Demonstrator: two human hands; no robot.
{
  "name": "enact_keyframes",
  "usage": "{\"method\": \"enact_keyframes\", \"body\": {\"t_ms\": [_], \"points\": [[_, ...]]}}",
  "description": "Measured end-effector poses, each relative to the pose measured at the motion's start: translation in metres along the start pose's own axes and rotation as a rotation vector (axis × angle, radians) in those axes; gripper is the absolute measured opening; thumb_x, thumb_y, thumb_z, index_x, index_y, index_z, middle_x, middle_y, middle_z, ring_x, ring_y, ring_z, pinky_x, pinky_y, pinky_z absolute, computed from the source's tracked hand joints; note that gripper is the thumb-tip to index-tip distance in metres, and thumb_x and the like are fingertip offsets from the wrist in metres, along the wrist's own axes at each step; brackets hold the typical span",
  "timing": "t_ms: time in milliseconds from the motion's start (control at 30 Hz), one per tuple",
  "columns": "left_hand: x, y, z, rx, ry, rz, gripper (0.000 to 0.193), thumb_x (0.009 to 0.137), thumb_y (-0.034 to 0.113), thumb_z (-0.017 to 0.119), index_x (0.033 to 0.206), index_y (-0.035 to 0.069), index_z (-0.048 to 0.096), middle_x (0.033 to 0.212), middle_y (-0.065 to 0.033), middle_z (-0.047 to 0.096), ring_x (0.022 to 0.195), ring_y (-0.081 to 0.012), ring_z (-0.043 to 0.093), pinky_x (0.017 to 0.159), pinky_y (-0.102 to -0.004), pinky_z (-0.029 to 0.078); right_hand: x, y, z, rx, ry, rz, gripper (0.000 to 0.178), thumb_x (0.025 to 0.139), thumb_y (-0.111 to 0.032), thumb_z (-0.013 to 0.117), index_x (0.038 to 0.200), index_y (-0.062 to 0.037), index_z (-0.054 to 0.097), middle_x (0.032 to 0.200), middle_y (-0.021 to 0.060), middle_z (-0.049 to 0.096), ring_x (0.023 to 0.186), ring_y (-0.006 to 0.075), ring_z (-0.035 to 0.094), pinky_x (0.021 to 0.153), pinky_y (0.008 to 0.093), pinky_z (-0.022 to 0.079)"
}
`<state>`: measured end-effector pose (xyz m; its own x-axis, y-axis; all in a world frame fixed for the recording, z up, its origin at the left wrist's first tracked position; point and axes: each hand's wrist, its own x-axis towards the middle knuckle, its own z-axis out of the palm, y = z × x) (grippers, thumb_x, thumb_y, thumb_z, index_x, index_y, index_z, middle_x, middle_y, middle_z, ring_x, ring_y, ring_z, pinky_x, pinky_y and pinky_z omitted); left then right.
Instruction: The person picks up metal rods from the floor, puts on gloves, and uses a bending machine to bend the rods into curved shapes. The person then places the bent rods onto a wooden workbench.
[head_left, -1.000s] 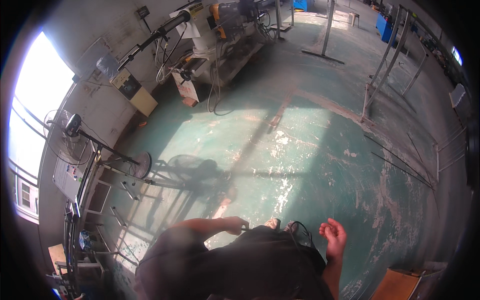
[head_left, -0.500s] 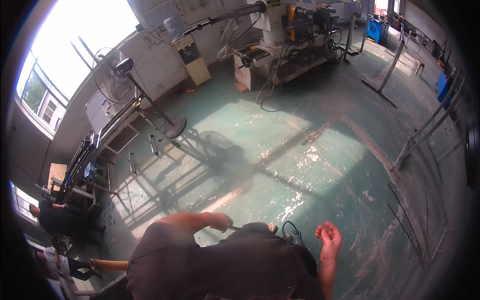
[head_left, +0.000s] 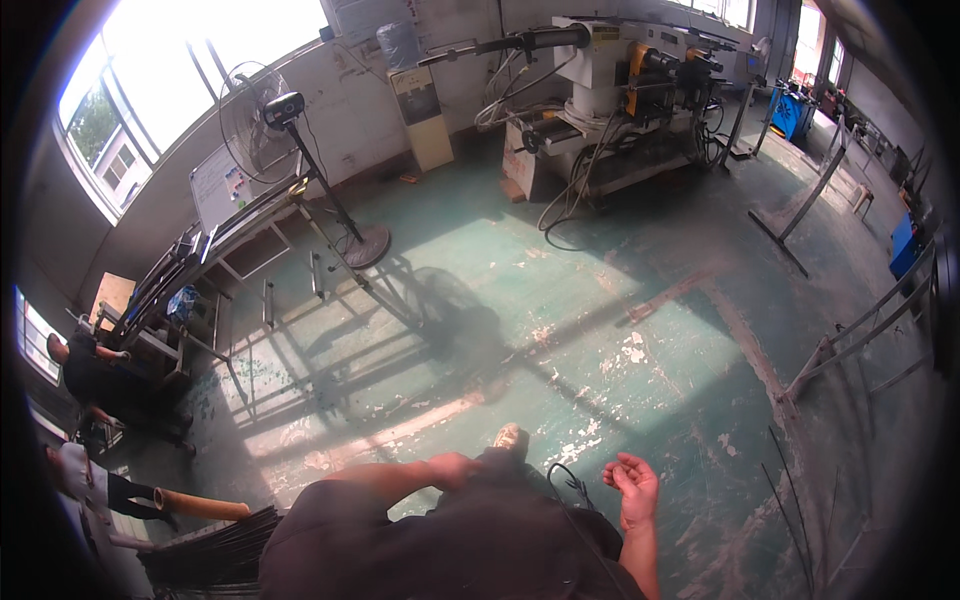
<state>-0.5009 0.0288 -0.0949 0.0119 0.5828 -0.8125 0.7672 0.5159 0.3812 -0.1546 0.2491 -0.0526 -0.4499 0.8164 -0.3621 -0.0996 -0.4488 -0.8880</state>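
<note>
My left hand [head_left: 452, 470] is closed in front of my dark clothing, its fingers curled toward my leg; what it grips is hidden from this angle. On the other side, my right hand [head_left: 634, 490] hangs away from my body with the palm turned up. Its fingers are loosely curled and slightly apart, with nothing visible in them. Between my body and that hand a dark cord [head_left: 570, 474] loops out above the floor. One light-coloured shoe [head_left: 512, 438] shows ahead of my leg on the worn green floor [head_left: 560, 350].
A large machine [head_left: 600, 110] with hanging cables stands ahead. A standing fan [head_left: 283, 112], a water dispenser [head_left: 424, 118] and a metal rack [head_left: 240, 235] line the left. Two people work at far left, near a brown tube [head_left: 202, 504]. Metal frames [head_left: 820, 360] and thin rods [head_left: 790, 495] lie right.
The view has shifted, and a shoe has come out in front. A thin rod-like piece seen at my left hand before is now hidden. My right hand appears slightly nearer my body.
</note>
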Motion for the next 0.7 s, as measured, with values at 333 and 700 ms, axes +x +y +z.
{"method": "enact_keyframes", "body": {"t_ms": [333,700], "points": [[0.079,-0.101,-0.067,-0.338,0.093,-0.159,0.061,0.088,0.026,0.067,0.148,0.016,0.061,0.105,-0.0174,0.075,0.079,-0.0250,0.075,0.064,-0.0398,0.063,0.092,-0.023,0.080,-0.004,0.051,-0.024,0.032,0.099,-0.002,0.072,0.129,0.0048,0.065,0.106,0.0164,0.076,0.090,0.0199,0.074,0.083,0.0335,0.064],[0.129,-0.152,-0.141,-0.641,-0.249,-0.188,0.047,0.090,0.018,0.062,0.136,0.013,0.068,0.112,-0.0111,0.076,0.087,-0.0244,0.076,0.066,-0.0426,0.066,0.162,-0.056,0.140,-0.189,-0.008,0.005,0.031,0.097,0.001,0.073,0.127,0.0054,0.065,0.104,0.0152,0.076,0.092,0.0197,0.074,0.087,0.0341,0.063]]}}
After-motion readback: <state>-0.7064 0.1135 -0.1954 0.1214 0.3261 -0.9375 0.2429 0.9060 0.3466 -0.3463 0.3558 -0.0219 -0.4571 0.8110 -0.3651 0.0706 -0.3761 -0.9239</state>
